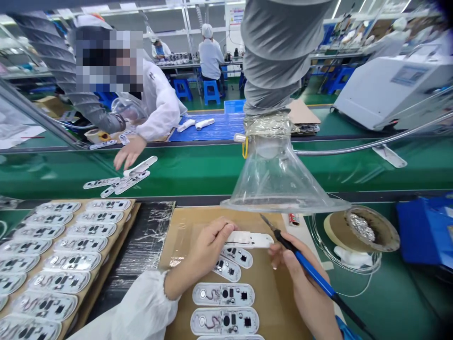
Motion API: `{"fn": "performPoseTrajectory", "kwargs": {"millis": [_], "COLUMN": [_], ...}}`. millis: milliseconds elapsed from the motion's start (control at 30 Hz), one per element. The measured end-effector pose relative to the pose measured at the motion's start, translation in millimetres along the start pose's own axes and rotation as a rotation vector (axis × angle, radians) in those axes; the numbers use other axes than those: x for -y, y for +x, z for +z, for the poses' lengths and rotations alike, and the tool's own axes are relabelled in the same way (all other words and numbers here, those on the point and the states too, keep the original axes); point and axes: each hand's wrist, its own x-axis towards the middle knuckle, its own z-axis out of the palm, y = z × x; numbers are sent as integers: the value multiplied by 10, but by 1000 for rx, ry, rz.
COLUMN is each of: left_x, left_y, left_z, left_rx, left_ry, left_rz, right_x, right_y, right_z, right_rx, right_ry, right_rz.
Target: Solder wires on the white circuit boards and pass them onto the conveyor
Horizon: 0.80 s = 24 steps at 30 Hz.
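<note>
My left hand (214, 243) grips the left end of a long white plastic housing (249, 239) between thumb and fingers, above the cardboard. A blue and black soldering iron (307, 265) lies in my right hand (304, 283), its tip pointing up and left. The fingers of that hand are also near the housing's right end; whether they touch it I cannot tell. Below the housing lie two overlapping circuit-board housings (240, 257), partly hidden by my left hand. Nearer to me, several more open housings (223, 295) with wires and black chips lie in a column.
A clear fume hood (279, 184) hangs above the work. Left stands a cardboard tray (132, 212) with rows of housings. Right are a solder-wire coil (368, 283), a round tub (336, 231) and a blue box (421, 236). A co-worker's hand (130, 152) reaches over housings on the green belt (191, 170).
</note>
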Motion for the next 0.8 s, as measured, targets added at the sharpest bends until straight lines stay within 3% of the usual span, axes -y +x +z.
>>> {"fn": "performPoseTrajectory", "kwargs": {"millis": [133,267,400,633,733,800], "left_x": [25,23,46,91,51,11], "left_y": [-116,-186,-163,-56,-37,-32], "left_z": [112,133,160,281,273,231], "left_rx": [22,91,160,110,101,166], "left_ry": [-7,164,345,533,485,319], "left_rz": [355,519,534,603,619,536], "right_x": [91,183,219,97,126,154], "right_y": [125,220,272,252,254,270], "right_z": [100,143,182,190,198,214], "right_rx": [-57,41,52,4,-17,-34], "right_ry": [42,188,285,295,327,367], "right_rz": [10,16,-2,-17,-30,-44]}}
